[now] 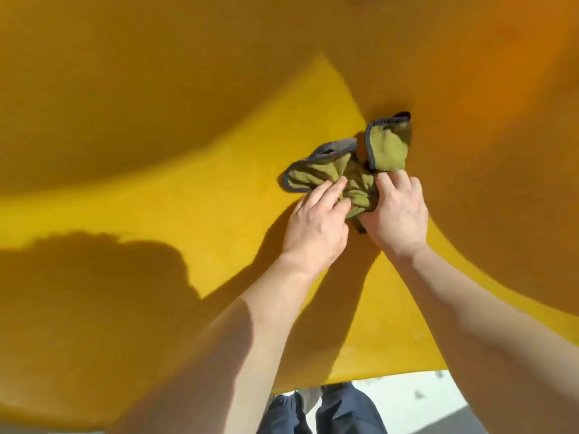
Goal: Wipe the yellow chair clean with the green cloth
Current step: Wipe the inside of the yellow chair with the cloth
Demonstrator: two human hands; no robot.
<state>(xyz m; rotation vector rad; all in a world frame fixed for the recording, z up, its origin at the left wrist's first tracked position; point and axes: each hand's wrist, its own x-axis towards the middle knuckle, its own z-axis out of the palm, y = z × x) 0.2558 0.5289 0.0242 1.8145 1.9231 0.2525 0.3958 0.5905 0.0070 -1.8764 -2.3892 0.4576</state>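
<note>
While sunlight falls in a bright band across the head view, the yellow chair [188,198] fills nearly the whole frame, its smooth moulded surface curving up from a flat seat into a darker, shaded back towards the top and the right. On the seat, close to where it bends upward, lies the green cloth [357,180], bunched and wrinkled in its middle, with a dark grey-blue stitched hem running round its edges. One lobe of it spreads flat to the left on the seat, while another flap stands up against the rising curve of the chair, its hem catching the light. Both bare forearms reach in from the bottom of the frame and meet at the cloth. The left hand [316,220] lies over the left part of the cloth, fingers stretched onto the fabric and thumb drawn in against the gathered middle, so that it pinches a fold. The right hand [398,214] sits just beside it, fingers curled over the right part of the bunch, grasping it, with a dark corner of hem poking out below the palm. The two hands are close together, with crumpled cloth between them. A broad shadow [94,277] of the person lies on the seat to the left, and narrower arm shadows run under the forearms. Below the chair's front edge show dark blue trousers [338,411] and a strip of pale floor [407,399].
</note>
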